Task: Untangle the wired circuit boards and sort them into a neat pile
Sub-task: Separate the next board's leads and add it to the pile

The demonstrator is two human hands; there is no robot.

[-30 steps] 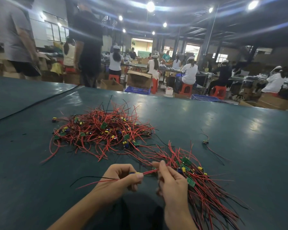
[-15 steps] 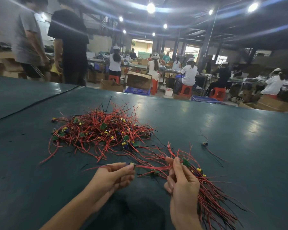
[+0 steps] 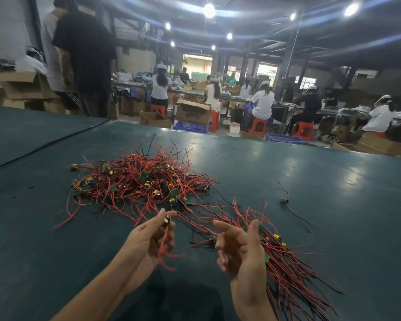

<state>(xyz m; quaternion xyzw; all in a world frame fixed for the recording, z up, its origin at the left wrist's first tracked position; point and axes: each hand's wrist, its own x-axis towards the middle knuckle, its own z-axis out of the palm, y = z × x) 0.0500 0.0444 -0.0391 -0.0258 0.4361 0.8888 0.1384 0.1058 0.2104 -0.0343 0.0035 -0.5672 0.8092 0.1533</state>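
A tangled heap of small green circuit boards with red and black wires (image 3: 139,181) lies on the dark green table (image 3: 310,193), ahead and left of centre. A sorted pile of wired boards (image 3: 287,262) fans out to the lower right, wires running toward me. My left hand (image 3: 153,237) is raised above the table and pinches one small board between thumb and fingertips, with its red wires hanging down past the palm. My right hand (image 3: 239,249) hovers beside the sorted pile, fingers apart, holding nothing.
One stray wired board (image 3: 285,200) lies alone on the table to the right. A seam in the table covering (image 3: 44,147) runs off to the left. Beyond the far edge stand cardboard boxes (image 3: 192,112), red stools, two standing people and several seated workers.
My right hand has let go of the red wire and opened. My left hand has pulled the single board free, and its wires now hang loose below it.
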